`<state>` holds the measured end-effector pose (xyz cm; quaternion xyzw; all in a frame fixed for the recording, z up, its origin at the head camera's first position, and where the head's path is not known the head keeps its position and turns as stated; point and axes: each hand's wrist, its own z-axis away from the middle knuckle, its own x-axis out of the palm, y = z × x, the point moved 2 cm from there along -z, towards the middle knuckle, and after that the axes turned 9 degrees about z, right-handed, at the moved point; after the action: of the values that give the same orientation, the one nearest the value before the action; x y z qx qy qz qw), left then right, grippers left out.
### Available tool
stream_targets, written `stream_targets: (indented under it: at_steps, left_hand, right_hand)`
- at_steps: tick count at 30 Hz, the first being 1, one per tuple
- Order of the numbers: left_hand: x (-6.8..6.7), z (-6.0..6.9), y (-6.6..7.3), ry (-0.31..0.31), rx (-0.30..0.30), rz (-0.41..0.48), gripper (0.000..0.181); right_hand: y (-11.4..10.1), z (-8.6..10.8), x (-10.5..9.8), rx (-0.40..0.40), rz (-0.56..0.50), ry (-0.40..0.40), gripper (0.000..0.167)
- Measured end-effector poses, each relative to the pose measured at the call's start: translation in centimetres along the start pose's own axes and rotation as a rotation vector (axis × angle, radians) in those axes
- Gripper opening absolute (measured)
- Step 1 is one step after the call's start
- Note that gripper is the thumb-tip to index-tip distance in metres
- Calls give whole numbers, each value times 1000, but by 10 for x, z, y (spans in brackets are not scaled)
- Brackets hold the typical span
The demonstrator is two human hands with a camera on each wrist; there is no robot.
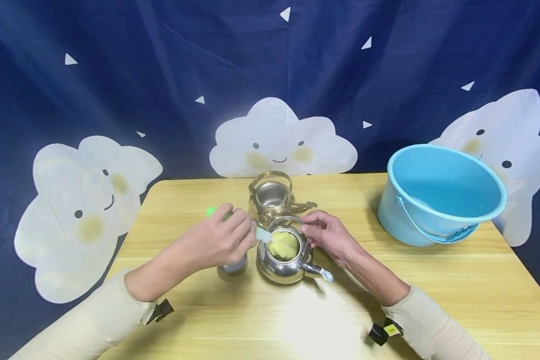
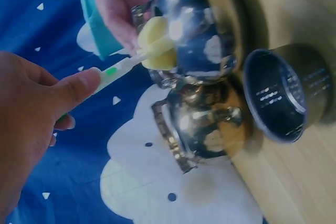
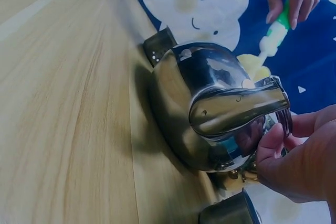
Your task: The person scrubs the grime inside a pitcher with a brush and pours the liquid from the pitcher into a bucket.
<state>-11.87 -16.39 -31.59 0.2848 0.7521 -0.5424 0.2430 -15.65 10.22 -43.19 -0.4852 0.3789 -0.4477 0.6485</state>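
Note:
A silver teapot [image 1: 281, 270] stands on the table with its lid off. My left hand [image 1: 231, 237] holds a sponge brush by its white and green handle [image 2: 107, 76]. The yellow sponge head [image 1: 282, 246] sits in the teapot's round mouth; its lower part is hidden inside. With thumb and fingers, my right hand [image 1: 328, 235] grips the teapot's hoop handle [image 3: 283, 113] on its right side. Directly behind stands a gold-coloured teapot [image 1: 263, 212], also without a lid. Beside the silver teapot, partly under my left hand, is a perforated metal strainer cup [image 1: 233, 268].
A light blue bucket [image 1: 400, 210] stands at the back right of the wooden table [image 1: 207, 320], its handle hanging down in front. Another metal cup [image 3: 228, 212] shows at the bottom of the right wrist view. A dark blue curtain [image 1: 252, 50] hangs behind the table.

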Motion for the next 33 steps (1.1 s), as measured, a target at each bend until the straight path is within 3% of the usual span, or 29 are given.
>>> stream_targets:
  at_steps: [15,26,33]
  left_hand:
    - [-14,16,-12,-33,-96,31,26]
    - [-16,27,-13,16,-167,18,34]
    - [-20,32,-10,-34,-229,52,36]
  right_hand:
    - [1,0,0,-1,-7,4,40]
    - [2,0,1,10,2,19,39]
    - [2,0,1,3,0,19,40]
